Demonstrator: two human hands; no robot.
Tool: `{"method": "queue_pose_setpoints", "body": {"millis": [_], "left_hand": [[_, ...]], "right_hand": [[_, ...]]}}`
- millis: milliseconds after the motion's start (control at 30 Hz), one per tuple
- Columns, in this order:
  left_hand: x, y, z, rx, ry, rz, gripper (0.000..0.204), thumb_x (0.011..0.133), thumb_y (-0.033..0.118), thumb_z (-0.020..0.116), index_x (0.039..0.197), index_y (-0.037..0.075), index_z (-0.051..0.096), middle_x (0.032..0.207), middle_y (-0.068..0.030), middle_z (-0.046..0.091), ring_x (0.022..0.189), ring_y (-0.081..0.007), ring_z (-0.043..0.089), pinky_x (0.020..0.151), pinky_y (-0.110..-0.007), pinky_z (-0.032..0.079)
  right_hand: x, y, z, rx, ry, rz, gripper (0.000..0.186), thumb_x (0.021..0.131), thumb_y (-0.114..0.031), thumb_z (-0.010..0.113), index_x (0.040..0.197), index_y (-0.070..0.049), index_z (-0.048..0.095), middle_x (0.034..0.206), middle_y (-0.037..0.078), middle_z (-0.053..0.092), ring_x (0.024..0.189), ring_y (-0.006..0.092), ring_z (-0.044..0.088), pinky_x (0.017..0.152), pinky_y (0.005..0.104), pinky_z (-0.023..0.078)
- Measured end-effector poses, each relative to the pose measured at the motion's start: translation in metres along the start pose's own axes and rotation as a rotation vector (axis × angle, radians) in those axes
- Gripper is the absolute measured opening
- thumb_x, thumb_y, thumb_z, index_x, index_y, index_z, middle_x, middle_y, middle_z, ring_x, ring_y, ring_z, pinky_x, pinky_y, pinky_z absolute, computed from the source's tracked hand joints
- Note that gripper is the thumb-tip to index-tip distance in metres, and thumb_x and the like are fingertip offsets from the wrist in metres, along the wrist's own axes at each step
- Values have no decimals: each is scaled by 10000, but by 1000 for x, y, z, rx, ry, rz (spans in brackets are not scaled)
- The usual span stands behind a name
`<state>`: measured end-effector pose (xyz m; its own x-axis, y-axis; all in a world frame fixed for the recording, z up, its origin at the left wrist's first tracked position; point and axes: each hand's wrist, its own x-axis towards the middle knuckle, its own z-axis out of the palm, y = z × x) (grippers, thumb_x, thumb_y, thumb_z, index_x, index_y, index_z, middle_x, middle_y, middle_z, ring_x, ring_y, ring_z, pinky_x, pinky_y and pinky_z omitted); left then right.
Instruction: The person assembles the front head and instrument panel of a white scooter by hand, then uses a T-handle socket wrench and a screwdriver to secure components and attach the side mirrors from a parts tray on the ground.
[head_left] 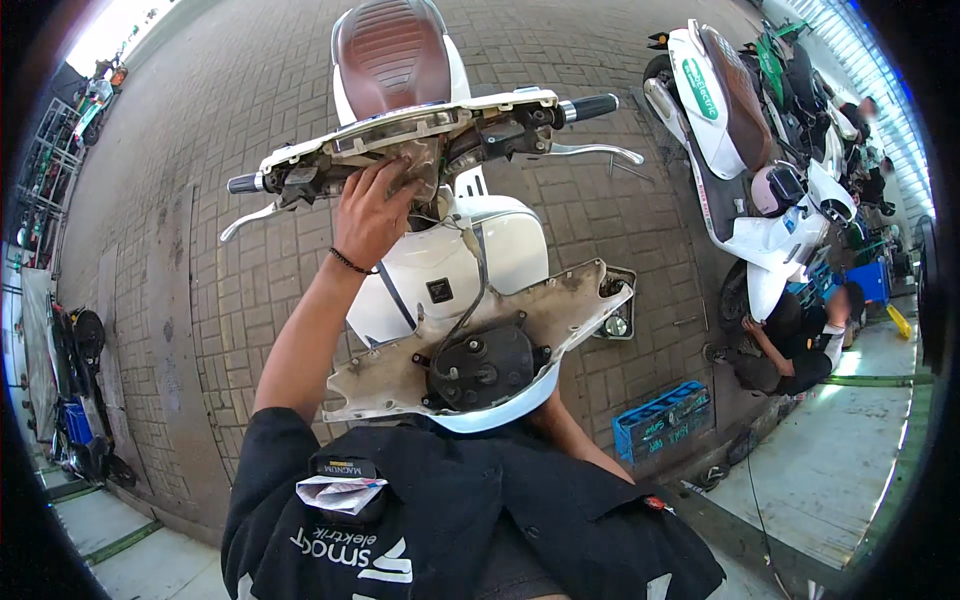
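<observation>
Left hand [377, 212] at the handlebar [497, 140], right hand hidden, neither grip clear: the cover [556, 312], if it slips, could strain the cable [484, 272].

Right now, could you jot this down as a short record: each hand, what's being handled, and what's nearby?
Left hand: at the uncovered handlebar of a white scooter with brown seat
Right hand: hidden behind a curved white plastic panel; forearm visible
Panel: grimy inner side showing, black plastic housing attached
Nearby: blue plastic crate; second white scooter, a person low beside its front wheel
</observation>
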<state>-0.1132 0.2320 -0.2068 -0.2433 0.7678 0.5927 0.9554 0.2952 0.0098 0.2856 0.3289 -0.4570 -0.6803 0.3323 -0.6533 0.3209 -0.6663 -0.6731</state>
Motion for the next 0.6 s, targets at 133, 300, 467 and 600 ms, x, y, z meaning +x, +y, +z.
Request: {"method": "queue_pose_setpoints", "body": {"millis": [133,300,467,600], "left_hand": [[7,13,-19,-61,-141,-2,453,761,158,726,1210,164,664,1365,-137,495,1283,-312,470,1046,-476,389],[-6,2,-8,-25,-193,-67,642,758,358,756,1361,325,537,1474,-132,367,1378,-329,359,1136,-499,291],[-8,8,-10,55,-152,-89,611,754,313,751,1332,342,557,1468,-115,375,1374,-296,370,1142,-626,139],[-12,-3,-12,93,-158,-115,554,748,322,755,1277,364,597,1442,-95,411,1352,-261,389,1107,-691,71]], "right_hand": [[-3,-9,4,36,6,-4,741,985,-639,213,1432,-76,391,1394,124,497,1237,311,511,1068,425,378],[-4,-22,8,60,-8,-6,720,985,-627,236,1435,-86,389,1398,126,494,1241,312,512,1062,432,390],[-1,-33,14,79,-12,-26,699,985,-614,260,1437,-96,387,1402,129,492,1244,313,514,1056,439,403],[-1,-40,21,107,-15,-38,684,985,-604,278,1439,-104,385,1405,130,489,1246,314,514,1052,445,413]]}}
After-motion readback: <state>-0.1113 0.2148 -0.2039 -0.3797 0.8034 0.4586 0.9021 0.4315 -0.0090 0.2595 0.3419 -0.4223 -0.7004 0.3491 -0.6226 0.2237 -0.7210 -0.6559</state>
